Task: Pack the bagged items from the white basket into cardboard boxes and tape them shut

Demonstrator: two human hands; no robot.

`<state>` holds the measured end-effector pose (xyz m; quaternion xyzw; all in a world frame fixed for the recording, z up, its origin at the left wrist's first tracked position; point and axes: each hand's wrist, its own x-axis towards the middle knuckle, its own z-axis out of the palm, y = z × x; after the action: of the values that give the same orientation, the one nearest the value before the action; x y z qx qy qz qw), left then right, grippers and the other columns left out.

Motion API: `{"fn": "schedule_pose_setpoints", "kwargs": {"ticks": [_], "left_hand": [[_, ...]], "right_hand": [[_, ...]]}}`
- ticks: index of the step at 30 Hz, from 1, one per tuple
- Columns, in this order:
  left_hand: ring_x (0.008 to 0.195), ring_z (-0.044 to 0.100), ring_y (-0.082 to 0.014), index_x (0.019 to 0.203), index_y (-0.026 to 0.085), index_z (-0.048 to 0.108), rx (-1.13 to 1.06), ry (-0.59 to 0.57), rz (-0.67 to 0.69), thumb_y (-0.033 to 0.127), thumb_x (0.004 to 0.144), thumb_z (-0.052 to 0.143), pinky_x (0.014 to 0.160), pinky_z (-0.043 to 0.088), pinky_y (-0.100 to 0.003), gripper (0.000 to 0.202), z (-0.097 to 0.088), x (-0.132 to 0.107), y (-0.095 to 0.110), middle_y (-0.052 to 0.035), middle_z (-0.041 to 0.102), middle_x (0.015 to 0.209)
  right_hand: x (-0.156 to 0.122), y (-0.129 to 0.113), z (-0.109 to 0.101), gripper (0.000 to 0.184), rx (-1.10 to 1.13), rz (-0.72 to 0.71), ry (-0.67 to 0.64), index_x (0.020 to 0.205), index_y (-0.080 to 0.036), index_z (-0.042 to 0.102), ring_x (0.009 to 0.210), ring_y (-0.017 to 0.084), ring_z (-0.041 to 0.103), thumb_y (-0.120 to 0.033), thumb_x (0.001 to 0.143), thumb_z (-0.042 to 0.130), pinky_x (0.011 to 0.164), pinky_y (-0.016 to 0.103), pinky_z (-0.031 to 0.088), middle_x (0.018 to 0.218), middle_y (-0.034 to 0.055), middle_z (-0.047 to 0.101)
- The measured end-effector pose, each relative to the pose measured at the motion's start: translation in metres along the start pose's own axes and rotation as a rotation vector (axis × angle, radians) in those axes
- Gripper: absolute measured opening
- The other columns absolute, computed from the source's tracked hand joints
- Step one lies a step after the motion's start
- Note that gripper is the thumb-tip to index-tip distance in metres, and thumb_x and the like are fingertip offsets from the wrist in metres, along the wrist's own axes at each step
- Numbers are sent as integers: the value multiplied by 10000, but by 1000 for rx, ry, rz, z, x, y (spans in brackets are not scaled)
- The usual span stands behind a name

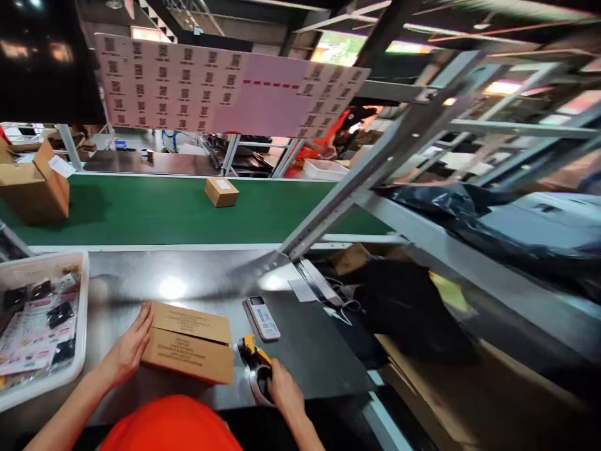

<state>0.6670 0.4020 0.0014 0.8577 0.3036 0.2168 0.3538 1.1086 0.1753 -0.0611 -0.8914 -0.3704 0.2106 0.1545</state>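
A brown cardboard box point(190, 343) with printed lines of text lies on the metal table in front of me, its two top flaps folded down and a thin gap between them. My left hand point(128, 352) rests against the box's left side, fingers stretched out flat along it. To the right of the box, my right hand point(283, 387) is closed around a tape dispenser point(254, 352) with a yellow and black head and a roll of tape. Its head points away from me, near the box's right end. Just beyond it lies a phone-like white device point(263, 318).
A white bin point(82, 326) of small bagged items stands at left. Beyond the table point(136, 269) runs a green conveyor point(154, 210) carrying a small box point(221, 191) and a larger open carton point(35, 188). A metal frame post point(347, 181) slants up at right, beside a shelf with dark plastic bags.
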Motion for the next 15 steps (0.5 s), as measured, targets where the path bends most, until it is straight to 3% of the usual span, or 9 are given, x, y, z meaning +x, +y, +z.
{"fn": "schedule_pose_setpoints", "kwargs": {"ticks": [2,4,6,8,10,13,15], "left_hand": [[1644,110,-263,1710,151,292,-35,-18,-30,362,1149,273,1325,207,-484,599,2,0,5,-104,85,1767],[1645,125,-261,1697,144,332,-67,-34,-73,400,1148,268,1332,194,-479,608,0,1,12,-99,119,1763],[1651,121,-252,1701,148,324,-80,-67,-109,429,1149,267,1341,171,-468,621,-4,1,20,-90,115,1766],[1656,109,-253,1715,142,273,-66,-116,-116,475,1142,312,1344,174,-455,664,-9,0,26,-97,65,1767],[1654,127,-270,1720,139,246,-35,-128,-105,503,1124,385,1337,205,-463,712,-12,0,30,-114,47,1759],[1638,200,-284,1708,172,302,-8,-67,-83,446,1103,464,1317,267,-483,683,-11,0,31,-108,120,1746],[1634,213,-280,1701,190,325,-7,-47,-79,402,1095,485,1314,279,-480,662,-7,0,32,-93,144,1744]], "right_hand": [[0,1,-1,135,-14,24,-32,739,-264,515,775,455,726,-331,622,533,725,554,544,713,148,677],[6,-5,-11,187,-14,26,-45,793,-266,519,780,446,727,-383,647,511,736,549,552,721,147,683],[11,-20,-31,392,46,-25,-14,1021,-211,593,949,419,742,-408,700,484,877,543,569,964,178,744],[10,-48,-58,642,187,-148,36,1383,-155,535,1169,367,702,-400,792,477,1069,522,523,1263,180,701],[2,-86,-86,763,333,-349,67,1633,-219,375,1305,324,638,-379,899,504,1177,502,462,1438,141,610],[-14,-150,-112,699,377,-791,88,1688,-348,361,1392,292,572,-288,1008,514,1190,437,472,1574,104,478],[-20,-186,-111,752,259,-1097,47,1696,-409,347,1300,284,617,-173,998,497,1101,436,547,1523,111,497]]}}
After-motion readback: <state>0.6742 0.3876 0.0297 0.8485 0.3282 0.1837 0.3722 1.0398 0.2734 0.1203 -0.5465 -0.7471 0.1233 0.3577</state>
